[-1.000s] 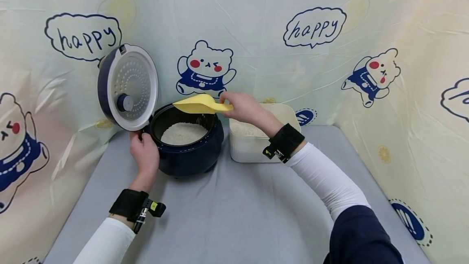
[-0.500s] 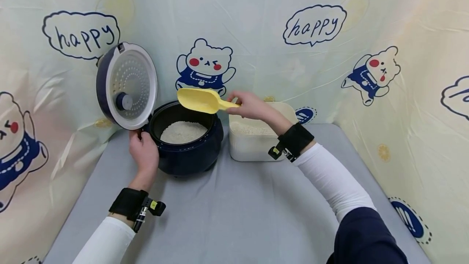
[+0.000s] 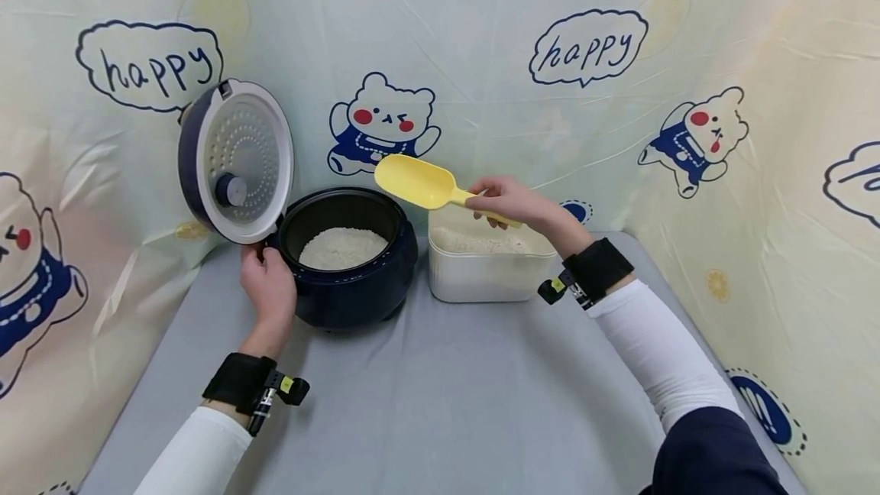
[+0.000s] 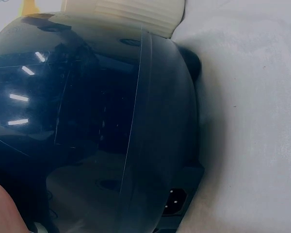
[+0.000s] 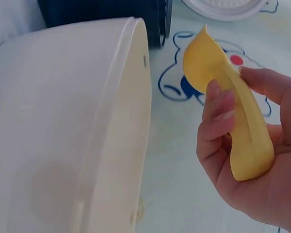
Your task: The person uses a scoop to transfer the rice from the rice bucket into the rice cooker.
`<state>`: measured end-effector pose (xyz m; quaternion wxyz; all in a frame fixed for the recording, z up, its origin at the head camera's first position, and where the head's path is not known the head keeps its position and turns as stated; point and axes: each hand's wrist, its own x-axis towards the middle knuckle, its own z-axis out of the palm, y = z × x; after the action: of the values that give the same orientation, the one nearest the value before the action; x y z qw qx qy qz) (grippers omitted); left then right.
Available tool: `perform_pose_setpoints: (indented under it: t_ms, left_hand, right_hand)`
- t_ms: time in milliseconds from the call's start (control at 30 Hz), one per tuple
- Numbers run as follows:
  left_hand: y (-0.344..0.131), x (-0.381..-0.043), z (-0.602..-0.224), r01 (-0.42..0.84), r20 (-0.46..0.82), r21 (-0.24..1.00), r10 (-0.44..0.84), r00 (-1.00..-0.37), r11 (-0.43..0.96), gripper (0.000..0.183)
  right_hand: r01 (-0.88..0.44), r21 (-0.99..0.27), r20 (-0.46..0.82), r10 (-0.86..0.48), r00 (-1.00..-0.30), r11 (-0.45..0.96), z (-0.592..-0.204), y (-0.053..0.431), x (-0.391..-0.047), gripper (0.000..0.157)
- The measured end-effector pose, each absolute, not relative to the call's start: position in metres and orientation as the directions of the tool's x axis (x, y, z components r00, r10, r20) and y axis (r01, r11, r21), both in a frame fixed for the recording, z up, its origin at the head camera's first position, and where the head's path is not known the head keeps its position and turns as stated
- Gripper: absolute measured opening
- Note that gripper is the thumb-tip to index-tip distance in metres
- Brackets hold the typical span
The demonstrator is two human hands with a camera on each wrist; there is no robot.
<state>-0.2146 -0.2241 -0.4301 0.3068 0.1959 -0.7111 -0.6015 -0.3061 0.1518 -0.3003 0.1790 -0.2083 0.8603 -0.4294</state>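
Note:
My right hand (image 3: pixel 509 201) grips a yellow scoop (image 3: pixel 415 180) by its handle, the fingers curled round it in the right wrist view. No rice shows in the scoop's bowl, which is tilted up above the gap between cooker and bin. A dark blue rice cooker (image 3: pixel 351 296) stands at centre left with white rice (image 3: pixel 344 249) in its pot. Its lid (image 3: pixel 244 166) stands raised on the left. At the hinge, below the lid, my left hand (image 3: pixel 268 289) holds the cooker's side; its fingertips are partly hidden. Under my right hand sits a cream bin (image 3: pixel 481 277) of rice.
Grey cloth covers the table (image 3: pixel 426 403). Behind and at both sides hangs a printed curtain (image 3: pixel 481 59) with bears and lettering. The bin stands close to the cooker's right side. A power socket (image 4: pixel 174 201) shows low on the cooker in the left wrist view.
My right hand has carried the scoop right, from over the cooker's pot toward the bin, and turned its bowl upward. My left hand has stayed at the hinge.

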Motion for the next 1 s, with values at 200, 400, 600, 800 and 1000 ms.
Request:
perform_pose_setpoints:
  t_ms: [200, 400, 600, 800, 1000]
  left_hand:
    - [-0.223, -0.213, -0.429, 0.115, 0.207, 0.976, -0.635, -0.744, 0.183, 0.047]
    - [-0.223, -0.212, -0.428, 0.114, 0.204, 0.977, -0.638, -0.742, 0.18, 0.047]
    - [-0.223, -0.213, -0.428, 0.107, 0.202, 0.977, -0.639, -0.742, 0.185, 0.046]
    - [-0.224, -0.214, -0.429, 0.109, 0.193, 0.979, -0.626, -0.756, 0.171, 0.047]
    - [-0.224, -0.214, -0.432, 0.11, 0.194, 0.979, -0.63, -0.752, 0.17, 0.046]
  right_hand:
    - [-0.205, -0.808, -0.141, -0.519, -0.843, 0.552, -0.305, 0.186, -0.305, 0.036]
    - [-0.181, -0.778, -0.168, -0.478, -0.862, 0.602, -0.31, 0.22, -0.302, 0.039]
    - [-0.176, -0.738, -0.18, -0.442, -0.879, 0.651, -0.311, 0.25, -0.298, 0.037]
    - [-0.222, -0.634, -0.188, -0.426, -0.885, 0.741, -0.315, 0.272, -0.298, 0.037]
    - [-0.318, -0.449, -0.168, -0.429, -0.888, 0.835, -0.31, 0.27, -0.298, 0.033]
